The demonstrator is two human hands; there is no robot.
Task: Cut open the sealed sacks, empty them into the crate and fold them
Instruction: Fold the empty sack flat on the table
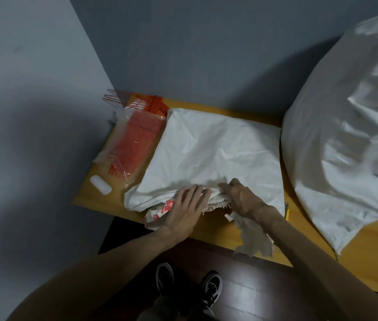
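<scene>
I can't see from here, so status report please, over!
Left hand pressing flat on the flat sack. Right hand gripping its near edge. Full sack crowds the table on the right.

Flat sack [213, 149]: white woven cloth, lying matt and creased. Desk [310, 230]: smooth yellow wood, showing slight sheen. Bag [132, 140] beyond left grip [184, 210]: clear glossy plastic, crinkling.

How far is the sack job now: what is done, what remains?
Done: one flat white sack lies emptied on the wooden table. In hand: the left hand presses its near edge flat while the right hand grips the folded layers. Left: the bulging sack at right looks full. No crate is in view.
</scene>
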